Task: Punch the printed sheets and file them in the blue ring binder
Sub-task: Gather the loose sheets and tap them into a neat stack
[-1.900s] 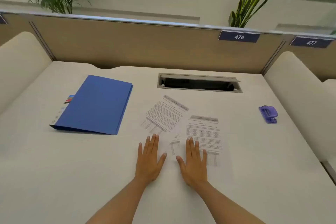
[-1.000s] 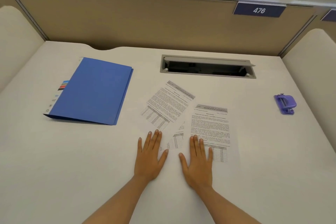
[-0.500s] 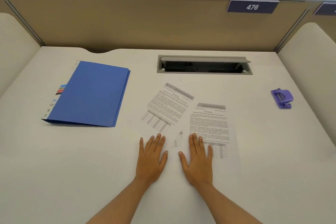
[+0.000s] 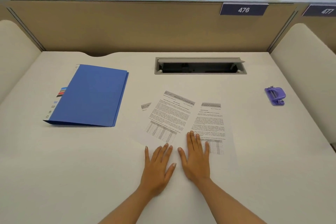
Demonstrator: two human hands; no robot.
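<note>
At the desk's (image 4: 72, 169) near-centre, the printed sheets (image 4: 171, 116) lie fanned & overlapping, not squared up: one tilted in the middle, one straighter to its right (image 4: 211, 122), and a corner of a third (image 4: 146, 106) peeking out on the left. Both hands are flat, palms down, fingers straight and only slightly spread, gripping nothing. The left hand (image 4: 157, 167) rests on the desk w/ fingertips at the tilted sheet's lower margin. The right hand (image 4: 195, 158) presses on the lower-left part of the right sheet.

Progress, as I judge it: v. early. No holes visible in any sheet, though the margins are too pale to be sure. The purple hole punch (image 4: 275, 95) sits well apart at far right, untouched. The blue ring binder (image 4: 91, 96) lies closed at left, apart from the papers, so nothing's filed.

Left to do, approx in order: gather the sheets into one aligned stack, fetch the punch, punch, open the binder & rings, thread the sheets on, close up. Basically everything.
</note>
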